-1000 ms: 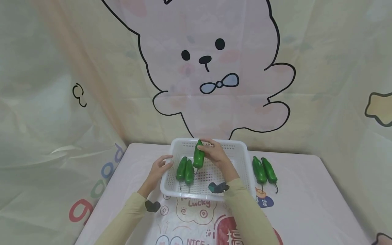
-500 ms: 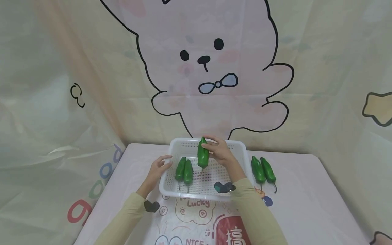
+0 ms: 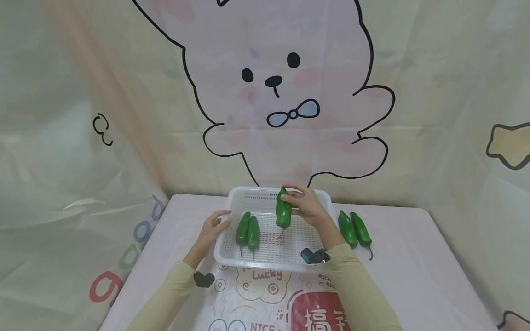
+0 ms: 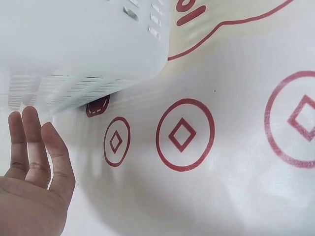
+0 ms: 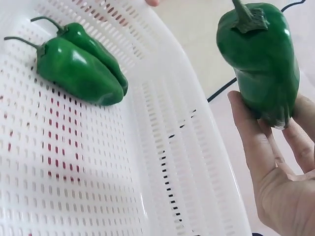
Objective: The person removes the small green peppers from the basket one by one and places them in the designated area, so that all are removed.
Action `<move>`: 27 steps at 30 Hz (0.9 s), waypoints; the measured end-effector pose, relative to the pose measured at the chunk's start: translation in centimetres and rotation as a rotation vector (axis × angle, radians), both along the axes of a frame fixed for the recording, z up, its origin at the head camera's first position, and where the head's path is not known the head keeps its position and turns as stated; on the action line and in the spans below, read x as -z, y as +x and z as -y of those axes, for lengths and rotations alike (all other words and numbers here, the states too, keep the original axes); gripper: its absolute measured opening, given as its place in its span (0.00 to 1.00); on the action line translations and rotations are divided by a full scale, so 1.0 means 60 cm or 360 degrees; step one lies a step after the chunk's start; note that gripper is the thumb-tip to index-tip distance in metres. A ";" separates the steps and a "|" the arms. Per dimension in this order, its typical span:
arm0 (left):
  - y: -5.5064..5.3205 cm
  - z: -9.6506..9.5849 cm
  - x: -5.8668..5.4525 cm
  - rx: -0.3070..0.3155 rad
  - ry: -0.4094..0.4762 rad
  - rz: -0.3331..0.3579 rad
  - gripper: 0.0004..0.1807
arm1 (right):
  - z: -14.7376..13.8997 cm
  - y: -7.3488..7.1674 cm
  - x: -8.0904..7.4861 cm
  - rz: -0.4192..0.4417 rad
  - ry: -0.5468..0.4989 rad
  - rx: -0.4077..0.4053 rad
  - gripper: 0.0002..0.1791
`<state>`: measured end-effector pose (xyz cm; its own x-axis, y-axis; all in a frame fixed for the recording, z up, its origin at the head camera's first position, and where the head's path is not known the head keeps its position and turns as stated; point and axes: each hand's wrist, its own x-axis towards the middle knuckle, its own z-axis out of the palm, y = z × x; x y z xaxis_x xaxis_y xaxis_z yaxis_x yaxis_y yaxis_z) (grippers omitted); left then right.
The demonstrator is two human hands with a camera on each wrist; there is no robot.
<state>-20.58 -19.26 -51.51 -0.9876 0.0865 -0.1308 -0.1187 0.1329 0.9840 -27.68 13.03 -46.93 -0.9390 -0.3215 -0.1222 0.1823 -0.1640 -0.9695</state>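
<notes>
Above the far part of the white basket (image 3: 269, 247), just right of its middle as I see it from the head view, hangs the held green pepper (image 3: 283, 212), its stem end toward the person. The right grip (image 3: 305, 204) is clamped on it near the tip, fingers and thumb on its sides; the right wrist view shows it raised clear of the basket's rim. I judge the step in hand to be a transfer, with the pepper lifted and not yet set down, though I cannot tell whether it is bound into the basket or out of it.

On the basket's floor, toward its left end, two more peppers (image 3: 253, 233) lie side by side. If this one is to join them, I'd say the next move calls for lowering it onto the bare floor to their right and then letting go; if not, it must first clear the basket's right rim.

At the basket's left rim, the left grip (image 3: 212, 230) has its fingers relaxed and apart, holding nothing; I cannot tell if they touch the wall. Right of the basket, on the cloth-covered counter (image 3: 410, 257), lies another pair of peppers (image 3: 361, 228). Behind the basket rises a cartoon-printed backdrop (image 3: 269, 156).
</notes>
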 end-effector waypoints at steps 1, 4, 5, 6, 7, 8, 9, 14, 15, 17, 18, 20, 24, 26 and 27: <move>0.000 0.000 0.000 0.0003 0.0003 -0.0001 0.24 | -0.003 0.001 0.000 -0.0012 0.0021 0.0000 0.31; 0.001 0.000 -0.001 0.0003 0.0008 0.0001 0.25 | -0.012 0.004 0.000 -0.0060 0.0078 -0.0004 0.30; 0.001 0.000 -0.002 0.0005 0.0008 -0.0001 0.25 | -0.015 0.005 0.000 -0.0077 0.0095 -0.0008 0.29; 0.001 0.000 -0.002 0.0005 0.0008 -0.0002 0.25 | -0.018 0.006 -0.001 -0.0089 0.0109 -0.0007 0.29; 0.001 0.000 -0.002 0.0005 0.0004 -0.0001 0.25 | -0.021 0.008 -0.001 -0.0100 0.0122 -0.0007 0.29; 0.001 -0.001 -0.003 0.0005 -0.0001 0.0003 0.25 | -0.024 0.009 -0.001 -0.0111 0.0134 -0.0003 0.29; 0.002 -0.001 -0.003 0.0007 -0.0005 0.0002 0.25 | -0.027 0.010 -0.001 -0.0122 0.0147 -0.0001 0.29; 0.002 0.000 -0.002 0.0001 -0.0002 0.0000 0.24 | -0.041 0.013 0.000 -0.0139 0.0174 0.0009 0.29; 0.002 0.000 -0.001 -0.0002 0.0001 0.0002 0.24 | -0.043 0.013 -0.001 -0.0141 0.0178 0.0009 0.29; 0.001 0.001 0.001 -0.0006 0.0003 0.0004 0.24 | -0.049 0.015 -0.001 -0.0150 0.0184 0.0010 0.29; 0.001 0.001 0.002 -0.0004 0.0001 0.0003 0.24 | -0.052 0.016 -0.001 -0.0153 0.0186 0.0010 0.29; 0.000 0.002 0.004 -0.0001 0.0002 0.0003 0.24 | -0.058 0.017 -0.001 -0.0163 0.0195 0.0008 0.29; -0.002 0.002 0.006 0.0001 0.0012 0.0000 0.24 | -0.069 0.020 0.001 -0.0158 0.0201 0.0006 0.30; -0.002 0.001 0.006 -0.0002 0.0016 0.0004 0.24 | -0.076 0.022 0.003 -0.0148 0.0213 0.0013 0.31; -0.002 0.001 0.006 -0.0003 0.0016 0.0006 0.24 | -0.079 0.022 0.003 -0.0143 0.0219 0.0017 0.31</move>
<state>-20.67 -19.33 -51.85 -0.9873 0.0857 -0.1337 -0.1227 0.1229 0.9848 -26.36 17.78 -47.13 -0.9514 -0.2975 -0.0801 0.0931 -0.0297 -0.9952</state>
